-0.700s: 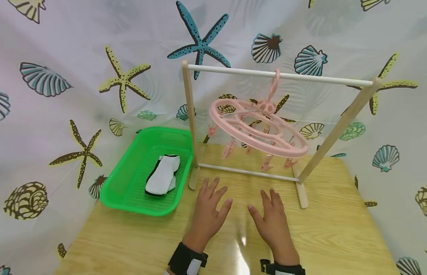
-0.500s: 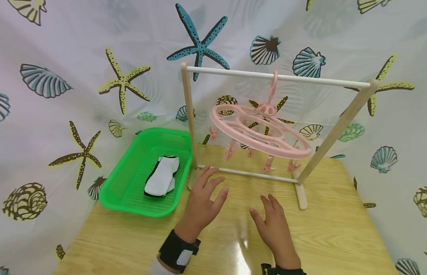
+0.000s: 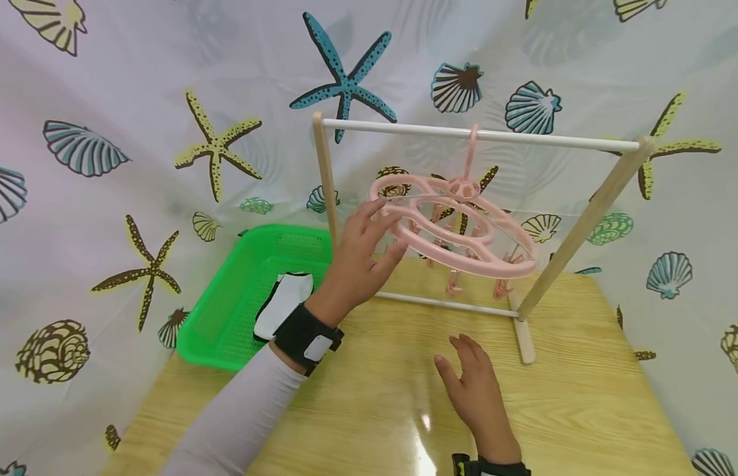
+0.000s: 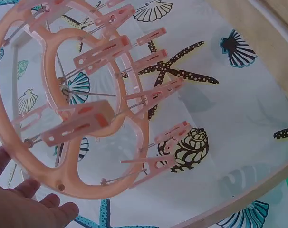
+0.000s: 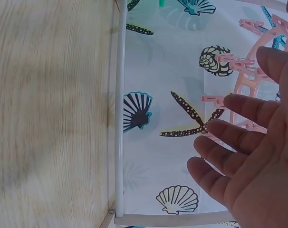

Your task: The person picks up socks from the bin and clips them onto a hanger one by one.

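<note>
A pink round clip hanger hangs by its hook from the white top bar of a small wooden rack. Pink clothespins dangle beneath its ring. My left hand is at the ring's left edge, fingers extended; in the left wrist view its fingertips meet or nearly meet the rim. Lower down, my right hand hovers over the table with relaxed fingers, holding nothing. Behind my left forearm, a green basket contains white socks with black edges, partly hidden by my wrist.
The rack's right wooden leg slants down to a foot on the wooden table. A white lower bar spans the base. Behind everything hangs a white curtain printed with shells and starfish.
My left hand has risen from above the table to the hanger's left edge. The hanger has shifted and turned slightly. My right hand has stayed nearly in place.
</note>
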Available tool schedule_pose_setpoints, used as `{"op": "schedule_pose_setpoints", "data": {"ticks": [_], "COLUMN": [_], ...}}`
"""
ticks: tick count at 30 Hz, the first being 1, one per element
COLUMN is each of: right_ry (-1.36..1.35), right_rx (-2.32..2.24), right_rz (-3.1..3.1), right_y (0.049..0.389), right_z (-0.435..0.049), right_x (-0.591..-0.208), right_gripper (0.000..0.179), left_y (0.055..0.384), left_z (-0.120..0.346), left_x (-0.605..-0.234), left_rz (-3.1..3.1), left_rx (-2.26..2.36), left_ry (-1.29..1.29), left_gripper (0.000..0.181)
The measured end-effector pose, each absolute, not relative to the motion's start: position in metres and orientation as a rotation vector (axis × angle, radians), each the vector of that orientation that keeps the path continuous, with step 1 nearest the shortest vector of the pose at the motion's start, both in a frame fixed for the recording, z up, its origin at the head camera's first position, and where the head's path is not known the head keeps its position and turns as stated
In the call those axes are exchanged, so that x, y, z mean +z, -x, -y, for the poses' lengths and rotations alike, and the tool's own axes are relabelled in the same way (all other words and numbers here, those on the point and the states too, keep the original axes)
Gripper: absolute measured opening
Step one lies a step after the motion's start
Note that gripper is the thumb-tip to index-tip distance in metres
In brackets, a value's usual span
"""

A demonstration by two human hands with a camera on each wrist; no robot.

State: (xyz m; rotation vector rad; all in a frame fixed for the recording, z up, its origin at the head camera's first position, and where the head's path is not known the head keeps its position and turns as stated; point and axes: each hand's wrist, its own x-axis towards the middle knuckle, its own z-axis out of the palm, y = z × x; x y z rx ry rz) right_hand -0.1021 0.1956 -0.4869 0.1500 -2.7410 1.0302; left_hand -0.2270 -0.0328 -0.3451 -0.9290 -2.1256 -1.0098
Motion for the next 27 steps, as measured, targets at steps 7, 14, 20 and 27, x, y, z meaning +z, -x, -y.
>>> {"op": "schedule_pose_setpoints", "data": {"ticks": [7,14,20,27], "right_ry": [-0.141,-0.151,-0.152,-0.172], "right_rx": [1.002,0.985,0.999,1.102], "right_rz": [2.702,2.686,2.602,2.370], "right_y": [0.102,0.101,0.098,0.102], "right_z": [-0.199,-0.202,-0.202,-0.207], "right_x": [-0.487,-0.484,-0.474,-0.450], "right_gripper": [0.052,0.049,0.040,0.028], "left_y": [0.229,0.228,0.226,0.224], "left_z": [0.033,0.035,0.035,0.036], "left_x": [-0.349,-0.355,-0.358,-0.363], "left_rz": [2.332,2.381,2.368,2.366], "left_rx": [-1.032,-0.939,-0.906,-0.896], "left_ry": [0.862,0.932,1.007,1.029], "left_gripper": [0.030,0.022,0.023,0.023]}}
